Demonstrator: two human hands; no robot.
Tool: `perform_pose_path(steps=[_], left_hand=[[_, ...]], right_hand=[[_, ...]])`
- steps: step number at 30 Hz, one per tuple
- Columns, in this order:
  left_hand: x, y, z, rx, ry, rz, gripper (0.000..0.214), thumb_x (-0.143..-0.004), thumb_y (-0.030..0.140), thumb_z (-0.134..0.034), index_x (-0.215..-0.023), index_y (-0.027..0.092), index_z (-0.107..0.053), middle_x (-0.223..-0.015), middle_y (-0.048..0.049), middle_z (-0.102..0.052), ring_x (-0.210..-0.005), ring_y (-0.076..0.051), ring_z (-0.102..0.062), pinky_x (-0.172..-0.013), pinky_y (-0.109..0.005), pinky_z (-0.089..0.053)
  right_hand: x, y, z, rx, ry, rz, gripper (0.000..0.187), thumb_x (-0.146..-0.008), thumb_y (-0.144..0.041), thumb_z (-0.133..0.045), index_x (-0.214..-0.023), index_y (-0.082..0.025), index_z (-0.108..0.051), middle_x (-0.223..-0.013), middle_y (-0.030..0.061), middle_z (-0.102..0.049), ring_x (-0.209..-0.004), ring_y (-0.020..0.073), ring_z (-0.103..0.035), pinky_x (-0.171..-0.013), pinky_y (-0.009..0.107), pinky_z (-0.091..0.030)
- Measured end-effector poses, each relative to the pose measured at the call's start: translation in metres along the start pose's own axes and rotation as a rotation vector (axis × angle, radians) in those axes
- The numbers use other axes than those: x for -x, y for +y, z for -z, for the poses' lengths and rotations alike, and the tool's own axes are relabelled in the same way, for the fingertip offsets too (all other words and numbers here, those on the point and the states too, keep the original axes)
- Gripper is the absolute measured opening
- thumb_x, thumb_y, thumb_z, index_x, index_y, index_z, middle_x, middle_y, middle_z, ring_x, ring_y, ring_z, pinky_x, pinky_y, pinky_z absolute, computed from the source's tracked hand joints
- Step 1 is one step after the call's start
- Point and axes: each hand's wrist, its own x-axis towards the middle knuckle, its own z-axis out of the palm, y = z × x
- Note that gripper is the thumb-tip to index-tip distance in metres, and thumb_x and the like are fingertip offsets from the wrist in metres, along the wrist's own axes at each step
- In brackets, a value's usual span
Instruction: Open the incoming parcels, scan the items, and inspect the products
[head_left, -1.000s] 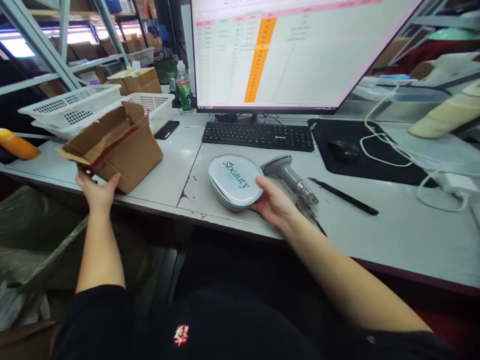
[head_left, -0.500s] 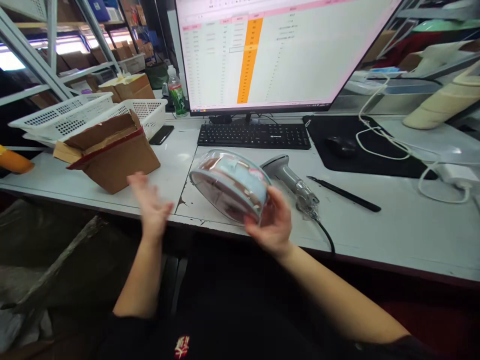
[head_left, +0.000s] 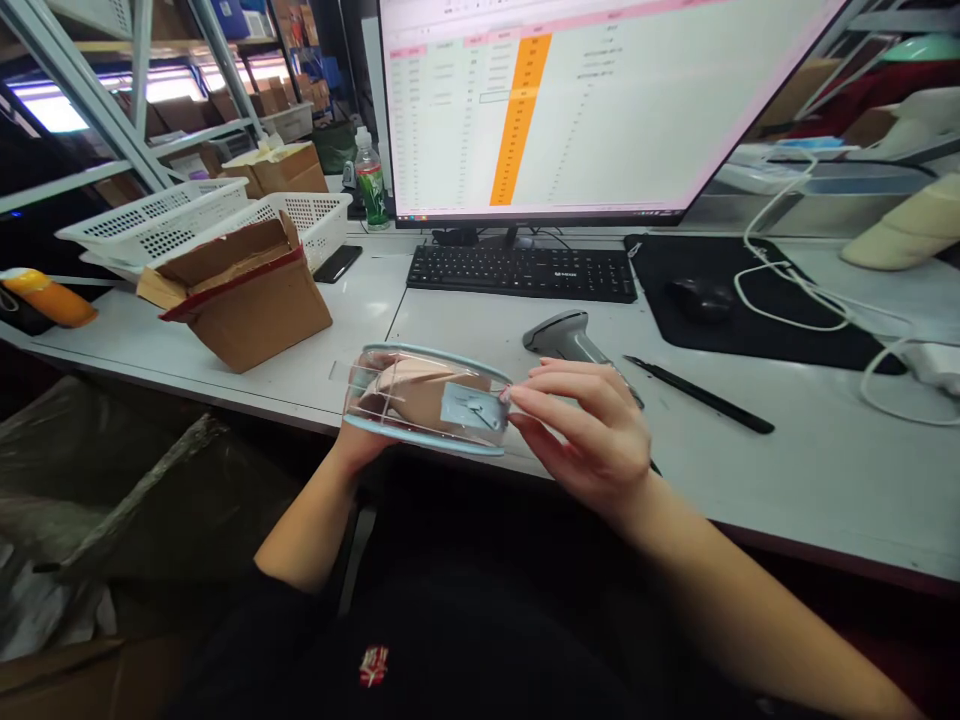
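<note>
A clear plastic case (head_left: 416, 430) with light blue edging is held on its side above the front edge of the desk. Inside it show a folded beige item and a pale blue printed card (head_left: 472, 407). My left hand (head_left: 364, 445) supports the case from below at its left end, its fingers mostly hidden behind it. At the right end, my right hand (head_left: 589, 430) has thumb and fingertips pinched on a small part at the case's edge, perhaps a zip pull. Just behind that hand lies a grey handheld scanner (head_left: 566, 335).
An opened cardboard box (head_left: 259, 315) stands on the left, before white baskets (head_left: 319, 225). A keyboard (head_left: 517, 272) lies under the monitor (head_left: 585, 120). To the right are a black craft knife (head_left: 701, 395), a mouse (head_left: 701, 298) and a white cable (head_left: 787, 318).
My left hand has come from the left to beneath the case. The case has turned level with its side facing me. My right hand has shifted right and now pinches its end.
</note>
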Motion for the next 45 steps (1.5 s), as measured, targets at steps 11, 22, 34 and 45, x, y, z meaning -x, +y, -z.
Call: perform_pose_path(steps=[11, 22, 34, 45], left_hand=[[-0.001, -0.001, 0.007, 0.339, -0.009, 0.145, 0.080, -0.059, 0.049, -0.099, -0.123, 0.023, -0.058, -0.120, -0.0090, -0.072, -0.112, -0.029, -0.072, -0.098, -0.041, -0.058], [0.001, 0.015, -0.021, 0.805, 0.181, 0.433, 0.072, -0.057, 0.056, -0.099, -0.113, 0.020, -0.072, -0.108, -0.0085, -0.076, -0.111, -0.031, -0.072, -0.100, -0.042, -0.059], [-0.031, 0.038, -0.052, 1.287, 0.486, 1.185, 0.051, -0.104, 0.063, -0.045, -0.107, 0.020, -0.073, -0.095, -0.0080, -0.076, -0.085, -0.026, -0.072, -0.093, -0.053, -0.062], [-0.012, 0.018, -0.061, 1.070, 0.506, 0.597, 0.060, -0.085, 0.071, -0.075, -0.123, 0.025, -0.072, -0.138, -0.0069, -0.070, -0.139, -0.028, -0.058, -0.113, -0.039, -0.053]], right_hand=[[-0.052, -0.003, 0.020, 0.263, -0.299, 0.396, 0.028, -0.102, -0.014, -0.057, -0.116, -0.028, -0.076, -0.105, 0.0019, -0.080, -0.091, 0.0168, -0.071, -0.095, 0.038, -0.059], [-0.045, 0.009, 0.004, 0.226, -0.118, 0.389, 0.017, -0.098, -0.010, -0.064, -0.106, -0.020, -0.075, -0.090, 0.0007, -0.080, -0.075, 0.0139, -0.069, -0.086, 0.031, -0.060], [0.028, -0.029, -0.065, 0.117, -0.073, 0.089, 0.018, -0.099, -0.008, -0.060, -0.106, -0.016, -0.076, -0.081, -0.0001, -0.078, -0.068, 0.0134, -0.066, -0.087, 0.032, -0.055], [-0.018, -0.004, -0.030, 0.316, -0.210, -0.021, 0.030, -0.107, -0.031, -0.054, -0.105, -0.022, -0.082, -0.072, 0.0031, -0.067, -0.064, 0.0165, -0.058, -0.061, 0.031, -0.039]])
